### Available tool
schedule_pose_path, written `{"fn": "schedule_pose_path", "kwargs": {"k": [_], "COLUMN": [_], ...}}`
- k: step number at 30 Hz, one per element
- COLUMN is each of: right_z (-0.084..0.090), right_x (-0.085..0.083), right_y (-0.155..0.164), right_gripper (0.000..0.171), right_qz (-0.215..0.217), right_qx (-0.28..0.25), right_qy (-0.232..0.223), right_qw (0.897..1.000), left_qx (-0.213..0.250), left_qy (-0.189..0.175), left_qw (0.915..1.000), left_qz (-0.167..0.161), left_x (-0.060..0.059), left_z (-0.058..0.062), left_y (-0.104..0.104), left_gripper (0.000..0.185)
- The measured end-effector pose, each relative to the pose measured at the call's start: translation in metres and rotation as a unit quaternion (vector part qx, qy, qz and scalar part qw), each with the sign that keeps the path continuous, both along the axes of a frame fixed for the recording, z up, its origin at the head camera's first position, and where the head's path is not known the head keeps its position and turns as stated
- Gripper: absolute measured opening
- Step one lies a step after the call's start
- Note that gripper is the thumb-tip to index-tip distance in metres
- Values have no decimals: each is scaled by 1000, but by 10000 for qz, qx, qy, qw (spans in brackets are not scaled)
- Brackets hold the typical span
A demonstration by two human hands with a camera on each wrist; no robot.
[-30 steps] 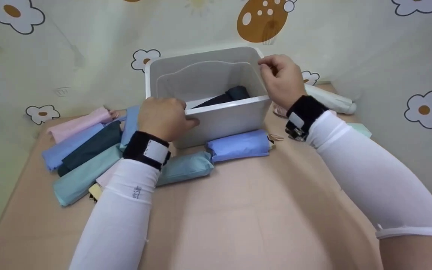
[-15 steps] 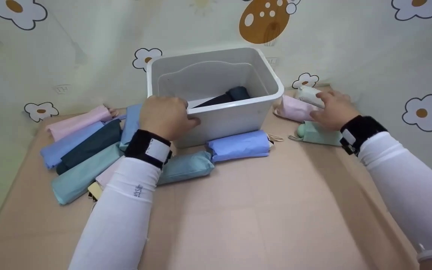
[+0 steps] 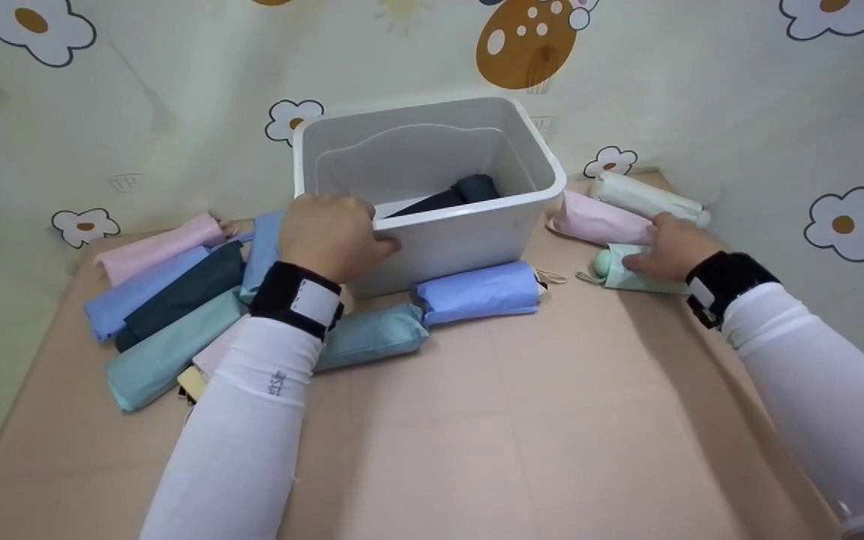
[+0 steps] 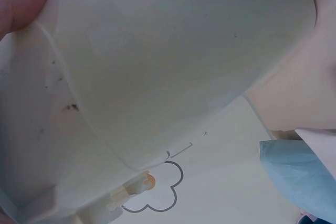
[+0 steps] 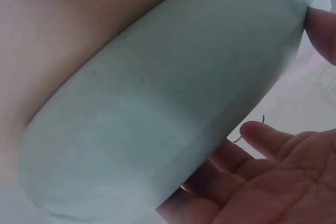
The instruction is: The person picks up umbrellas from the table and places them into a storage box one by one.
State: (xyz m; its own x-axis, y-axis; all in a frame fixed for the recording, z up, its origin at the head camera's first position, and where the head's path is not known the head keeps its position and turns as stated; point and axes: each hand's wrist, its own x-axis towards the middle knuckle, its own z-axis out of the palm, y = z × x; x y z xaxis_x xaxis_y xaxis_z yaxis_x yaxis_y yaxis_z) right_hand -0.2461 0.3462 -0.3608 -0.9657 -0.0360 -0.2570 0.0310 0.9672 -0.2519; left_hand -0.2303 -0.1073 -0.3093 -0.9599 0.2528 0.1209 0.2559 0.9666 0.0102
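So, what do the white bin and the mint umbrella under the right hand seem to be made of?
Bin: probably molded plastic, matte white; the walls are smooth and the rim is rounded, and the left hand grips that rim.
Mint umbrella: likely a thin woven synthetic sleeve, with soft folds and no shine. The right hand rests on it.
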Motion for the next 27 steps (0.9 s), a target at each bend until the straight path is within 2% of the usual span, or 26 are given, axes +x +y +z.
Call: {"fn": "schedule_pose_path", "kwargs": {"k": [2,5,9,16,22,27], "right_z": [1,1,0,-2,-3,-5], "right_x": [2,3,4,5,8,10], "right_y": [0,1,0,-12,-20,-27], "right_gripper": [83,76,67,53,43,43], "right_qz": [-154,-209,-20,670,605,646], "right_qx": [19,85,158,508,530,497], "right_qy": [-11,-7,35,155,232,154], "right_qw": [9999,9997,9999,9963,9965,9966], "left_qx": [2,4,23,49,19,11], "left_qy": [-9,9,111,73,56,87], "left_qw": [10000,10000,9999,10000,10000,10000], "left_qz": [3,-21,-58,-20,-27,-21], "left_x": [0,0,-1,-1,-1,-1], "left_z": [0,0,-1,-2,-2,-2], "left_y": [0,0,-1,-1,-1,0], "left_gripper": [53,53,52,53,53,53]}}
